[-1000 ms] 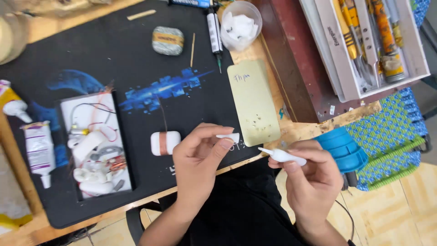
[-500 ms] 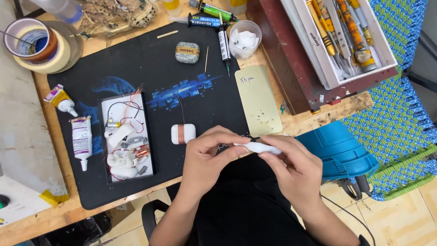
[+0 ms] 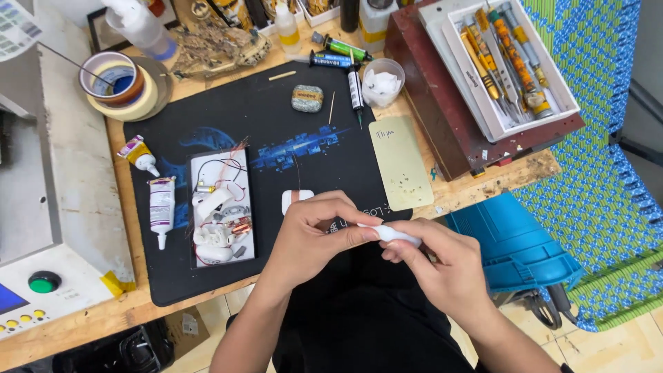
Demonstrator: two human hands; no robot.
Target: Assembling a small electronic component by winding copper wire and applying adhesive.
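Both hands met over the near edge of the black mat [image 3: 228,110], at about 6 o'clock in the view. Left hand [image 3: 307,238] and right hand [image 3: 445,266] shared one small white piece [image 3: 390,233]: the left thumb and forefinger pinched its near end, and the right fingers were closed around its far end. Each grip was clamped on the piece, which was held above the lap, clear of the worktop [image 3: 469,190].

Just at 11 o'clock from the left hand lay a small white case [image 3: 297,200] with a brownish band, flat on the mat. Further toward 9 o'clock sat a white tray [image 3: 222,207] of white parts, thin wires and a copper coil. Left of it lay a white tube [image 3: 161,207], nozzle pointing down-frame, and a smaller yellow-and-white tube [image 3: 140,155] above it.

At 1 o'clock from the hands lay a pale green card [image 3: 400,162], oblong, with rounded corners and handwriting near its top edge. At 12 o'clock stood a clear cup [image 3: 383,81] of white wadding. At 2 o'clock a white tray of tools [image 3: 507,59] rested on a dark red box [image 3: 442,117]. Tape rolls [image 3: 121,83] were stacked at 10 o'clock.
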